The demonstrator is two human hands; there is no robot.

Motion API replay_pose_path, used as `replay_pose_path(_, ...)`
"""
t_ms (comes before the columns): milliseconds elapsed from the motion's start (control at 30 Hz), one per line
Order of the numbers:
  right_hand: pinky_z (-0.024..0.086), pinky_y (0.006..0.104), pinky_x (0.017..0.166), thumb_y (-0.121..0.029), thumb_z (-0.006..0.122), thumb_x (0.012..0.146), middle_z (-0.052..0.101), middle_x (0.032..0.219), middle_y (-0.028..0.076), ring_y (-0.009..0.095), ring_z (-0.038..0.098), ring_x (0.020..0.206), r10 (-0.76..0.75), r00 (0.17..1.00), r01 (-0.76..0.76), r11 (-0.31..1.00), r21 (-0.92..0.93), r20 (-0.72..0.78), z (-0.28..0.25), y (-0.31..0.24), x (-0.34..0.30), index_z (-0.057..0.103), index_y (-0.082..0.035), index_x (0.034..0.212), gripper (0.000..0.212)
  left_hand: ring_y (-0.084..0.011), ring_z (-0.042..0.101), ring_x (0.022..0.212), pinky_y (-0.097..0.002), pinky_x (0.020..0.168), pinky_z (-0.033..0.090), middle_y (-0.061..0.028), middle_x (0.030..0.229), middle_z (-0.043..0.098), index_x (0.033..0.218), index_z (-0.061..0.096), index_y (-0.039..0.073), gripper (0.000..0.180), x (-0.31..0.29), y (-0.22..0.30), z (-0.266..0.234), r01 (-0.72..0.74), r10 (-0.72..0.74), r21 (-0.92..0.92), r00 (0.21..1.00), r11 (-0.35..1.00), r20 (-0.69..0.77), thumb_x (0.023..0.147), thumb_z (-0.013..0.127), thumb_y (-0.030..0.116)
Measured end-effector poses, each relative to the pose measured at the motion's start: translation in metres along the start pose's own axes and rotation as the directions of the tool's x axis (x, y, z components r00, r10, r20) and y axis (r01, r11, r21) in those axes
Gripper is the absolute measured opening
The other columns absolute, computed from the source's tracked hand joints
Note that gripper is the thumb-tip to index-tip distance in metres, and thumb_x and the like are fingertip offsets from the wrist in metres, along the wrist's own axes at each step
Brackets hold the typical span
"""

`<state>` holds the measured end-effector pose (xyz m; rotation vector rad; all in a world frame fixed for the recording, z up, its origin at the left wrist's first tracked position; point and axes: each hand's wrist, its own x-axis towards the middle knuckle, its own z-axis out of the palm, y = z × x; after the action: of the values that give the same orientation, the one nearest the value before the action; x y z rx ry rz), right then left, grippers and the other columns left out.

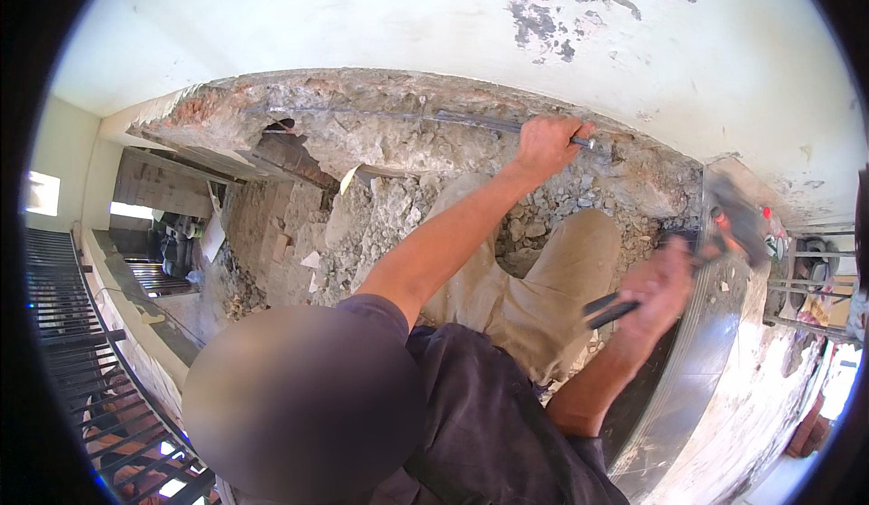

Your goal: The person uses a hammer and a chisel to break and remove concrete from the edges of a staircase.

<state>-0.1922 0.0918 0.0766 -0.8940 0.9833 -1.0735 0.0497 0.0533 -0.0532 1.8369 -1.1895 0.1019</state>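
Note:
My left hand [549, 146] is closed around a long metal chisel [480, 124] near its struck end, which pokes out to the right of the fist. The chisel's shaft runs left along the broken masonry [380, 143] at the foot of the white wall. My right hand [656, 288] grips the dark handle of a hammer [738, 222], raised to the right and apart from the chisel. Motion smears the hammer's head and the hand. My knees, in khaki trousers [561, 279], are bent over grey rubble [534, 220].
The white wall [407, 16] rises just beyond the masonry. A hole [285, 147] opens in the broken part at left. Close by my right arm runs a dark, smooth ledge [674, 396]. Black bars [72, 333] stand far left; a cluttered shelf [819, 279] stands far right.

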Motion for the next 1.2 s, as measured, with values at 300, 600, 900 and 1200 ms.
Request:
replay_pose_path(300, 0.032, 0.0270, 0.035, -0.023, 0.056, 0.096, 0.034, 0.053, -0.007, 0.005, 0.034, 0.040, 0.129, 0.989, -0.127, 0.991, -0.037, 0.064, 0.030, 0.071, 0.022, 0.045, -0.015, 0.072, 0.028, -0.0393, 0.062, 0.065, -0.0502, 0.059, 0.048, -0.0155, 0.065, 0.062, 0.074, 0.062, 0.006, 0.040, 0.008, 0.000, 0.006, -0.108, 0.107, -0.080, 0.994, 0.991, -0.016, 0.099, 0.060, 0.038)
replay_pose_path(600, 0.030, 0.0228, 0.039, -0.025, 0.060, 0.099, 0.036, 0.052, -0.006, 0.005, 0.036, 0.043, -0.229, 0.973, 0.227, 0.959, 0.169, -0.007, -0.048, -0.053, 0.027, 0.043, -0.017, 0.064, 0.040, -0.0402, 0.062, 0.065, -0.0500, 0.060, 0.048, -0.0159, 0.066, 0.064, 0.075, 0.063, 0.006, 0.041, 0.010, 0.002, -0.002, 0.120, -0.132, 0.068, 0.970, 0.990, 0.203, 0.099, 0.059, 0.039)
replay_pose_path(900, 0.036, 0.0279, 0.036, -0.017, 0.067, 0.089, 0.039, 0.057, -0.004, 0.007, 0.038, 0.041, 0.423, 0.874, -0.422, 0.905, -0.058, 0.240, 0.024, 0.070, 0.024, 0.053, -0.011, 0.087, 0.016, -0.0414, 0.063, 0.068, -0.0511, 0.062, 0.048, -0.0171, 0.069, 0.065, 0.075, 0.063, 0.005, 0.038, 0.008, -0.007, -0.002, 0.012, -0.015, 0.025, 0.991, 1.000, 0.134, 0.097, 0.062, 0.036)
replay_pose_path(1200, 0.029, 0.0254, 0.035, -0.015, 0.056, 0.098, 0.028, 0.054, -0.009, 0.002, 0.026, 0.043, -0.273, 0.952, 0.305, 0.877, 0.372, -0.137, -0.055, -0.090, 0.036, 0.036, -0.019, 0.067, 0.037, -0.0402, 0.064, 0.072, -0.0502, 0.064, 0.048, -0.0170, 0.072, 0.066, 0.076, 0.065, 0.007, 0.033, 0.012, 0.006, -0.003, 0.125, -0.133, 0.049, 0.966, 0.991, 0.222, 0.096, 0.063, 0.034)
